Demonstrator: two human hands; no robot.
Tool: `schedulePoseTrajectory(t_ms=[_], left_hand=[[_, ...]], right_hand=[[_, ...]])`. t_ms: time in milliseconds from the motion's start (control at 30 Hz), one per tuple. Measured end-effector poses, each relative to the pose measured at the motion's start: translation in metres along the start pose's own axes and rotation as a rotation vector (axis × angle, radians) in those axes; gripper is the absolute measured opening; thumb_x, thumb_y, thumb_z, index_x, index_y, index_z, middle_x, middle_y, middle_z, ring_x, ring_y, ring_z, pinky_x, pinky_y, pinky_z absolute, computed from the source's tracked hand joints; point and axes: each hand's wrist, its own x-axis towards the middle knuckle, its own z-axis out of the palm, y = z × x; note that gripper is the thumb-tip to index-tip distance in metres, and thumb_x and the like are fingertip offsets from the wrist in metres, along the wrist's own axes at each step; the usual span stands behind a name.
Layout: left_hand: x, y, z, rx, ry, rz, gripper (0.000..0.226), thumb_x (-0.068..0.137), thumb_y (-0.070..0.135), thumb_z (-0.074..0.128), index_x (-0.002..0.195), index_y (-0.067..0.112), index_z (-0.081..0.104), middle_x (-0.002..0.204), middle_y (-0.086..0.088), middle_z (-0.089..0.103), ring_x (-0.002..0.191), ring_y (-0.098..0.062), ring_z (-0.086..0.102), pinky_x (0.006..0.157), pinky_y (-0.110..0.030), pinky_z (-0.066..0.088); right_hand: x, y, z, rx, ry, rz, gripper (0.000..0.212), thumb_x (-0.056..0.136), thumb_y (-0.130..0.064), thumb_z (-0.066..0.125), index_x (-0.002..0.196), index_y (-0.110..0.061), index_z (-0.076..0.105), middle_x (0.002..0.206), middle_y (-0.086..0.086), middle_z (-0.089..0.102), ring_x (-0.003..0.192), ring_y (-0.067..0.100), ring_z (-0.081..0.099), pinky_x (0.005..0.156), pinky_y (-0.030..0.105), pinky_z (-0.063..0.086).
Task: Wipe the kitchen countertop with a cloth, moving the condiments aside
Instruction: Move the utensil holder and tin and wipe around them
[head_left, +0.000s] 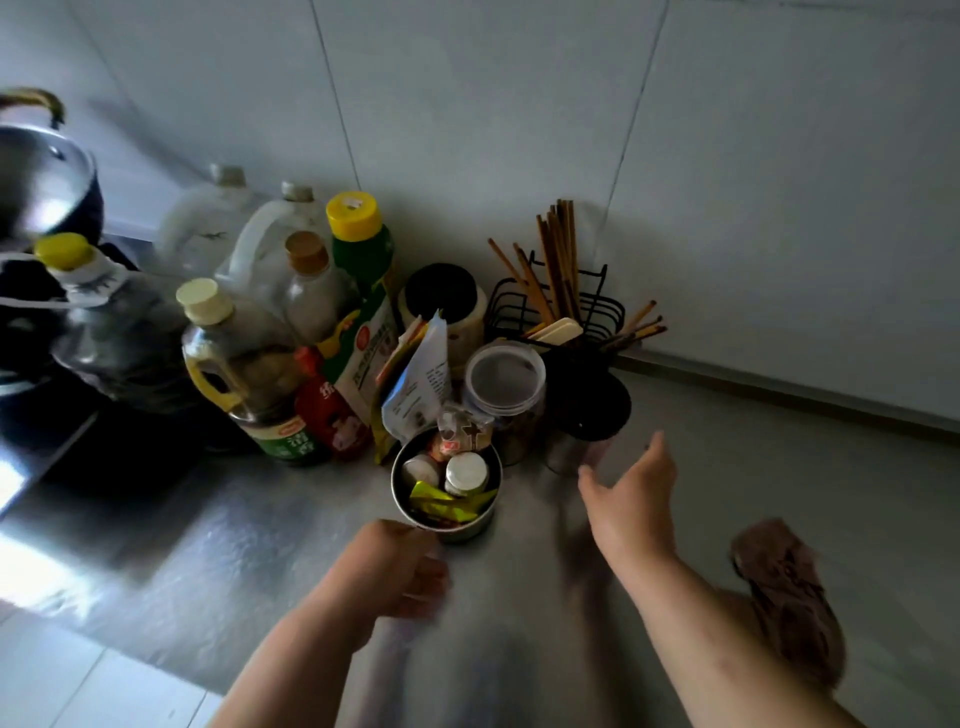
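A round metal tin (470, 527) with small jars and sachets stands on the steel countertop (249, 551), in front of a cluster of condiment bottles (291, 364). My left hand (400, 564) is blurred just at the tin's near rim, fingers loosely curled, gripping nothing that I can see. My right hand (631, 493) is open, fingers spread, stretched towards a dark-lidded jar (589, 410) and short of touching it. A brownish cloth (789, 597) lies crumpled on the counter beside my right forearm.
A clear-lidded jar (504, 379) and a black wire rack with chopsticks (561, 301) stand in the corner by the tiled wall. A pot (41, 182) sits on the stove at far left. The counter's front edge runs along the lower left.
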Motion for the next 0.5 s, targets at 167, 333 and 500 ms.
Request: schedulePoseTrajectory(t_ms=[167,333,500], left_hand=[[0.006,0.002,-0.008,-0.096,0.068,0.034,0.026,0.1,0.02,0.041,0.081,0.01,0.056,0.088,-0.024,0.07,0.058,-0.028,0.064,0.05,-0.029,0.054],[0.013,0.003,-0.003,-0.128,0.077,0.036,0.031,0.101,0.018,0.036,0.079,0.004,0.052,0.085,-0.026,0.066,0.053,-0.028,0.062,0.04,-0.027,0.052],[0.021,0.005,-0.006,-0.076,0.094,0.073,0.029,0.101,0.016,0.033,0.081,0.006,0.051,0.075,-0.022,0.069,0.048,-0.027,0.062,0.044,-0.03,0.054]], right_hand=[[-0.023,0.005,0.017,-0.011,-0.189,0.039,0.055,0.083,-0.028,0.066,0.131,-0.013,0.047,0.126,0.017,0.055,0.102,0.03,0.064,0.091,0.044,0.053],[-0.04,0.0,0.017,-0.105,-0.315,-0.042,0.044,0.091,-0.024,0.06,0.133,-0.017,0.05,0.132,0.005,0.049,0.103,0.02,0.061,0.092,0.029,0.045],[-0.052,0.002,0.014,-0.153,-0.363,-0.091,0.037,0.092,-0.026,0.057,0.128,-0.022,0.052,0.128,-0.001,0.052,0.086,0.008,0.057,0.086,0.026,0.046]])
